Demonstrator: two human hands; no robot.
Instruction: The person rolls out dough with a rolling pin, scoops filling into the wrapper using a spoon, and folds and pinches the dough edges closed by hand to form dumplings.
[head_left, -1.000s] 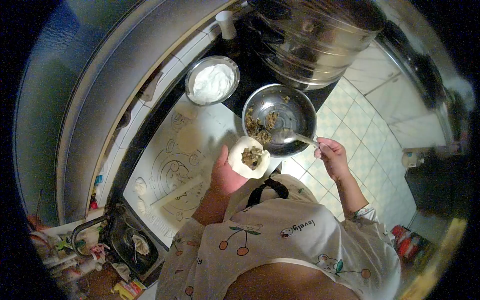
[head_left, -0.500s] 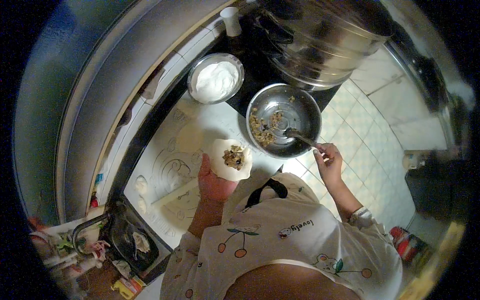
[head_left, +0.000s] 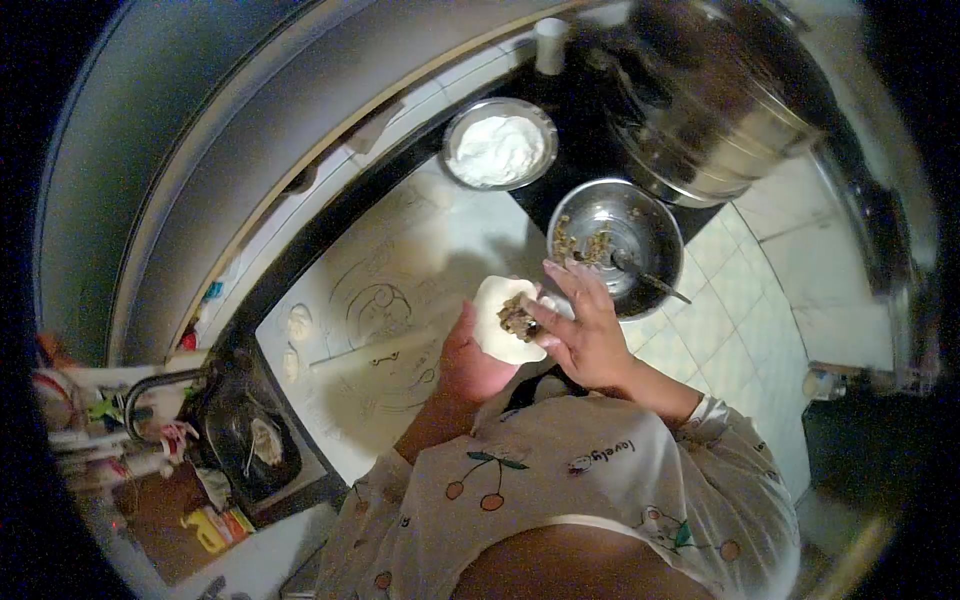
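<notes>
My left hand (head_left: 478,362) cups a round, pale dough wrapper (head_left: 494,298), palm up beneath it. A mound of chopped brownish filling (head_left: 516,322) sits in the wrapper's middle. My right hand (head_left: 596,338) is at the wrapper's right side, fingers stretched out and apart, with the fingertips by the filling and the dough's edge; whether they pinch the dough is hard to see. Behind the right hand stands a steel bowl (head_left: 668,226) with more filling (head_left: 580,240) along its left wall. A spoon (head_left: 656,283) leans in it, handle over the near rim.
A metal bowl (head_left: 549,122) of white flour (head_left: 497,150) stands at the back. A large steel steamer pot (head_left: 735,130) and a white cup (head_left: 550,48) are behind. Small dough pieces (head_left: 299,321) and a rolling pin (head_left: 375,352) lie on the mat at left, near a dark sink (head_left: 225,425).
My right hand has let go of the spoon, now resting in the bowl, and moved left to the wrapper. The view has shifted, and my left hand still holds the filled wrapper.
</notes>
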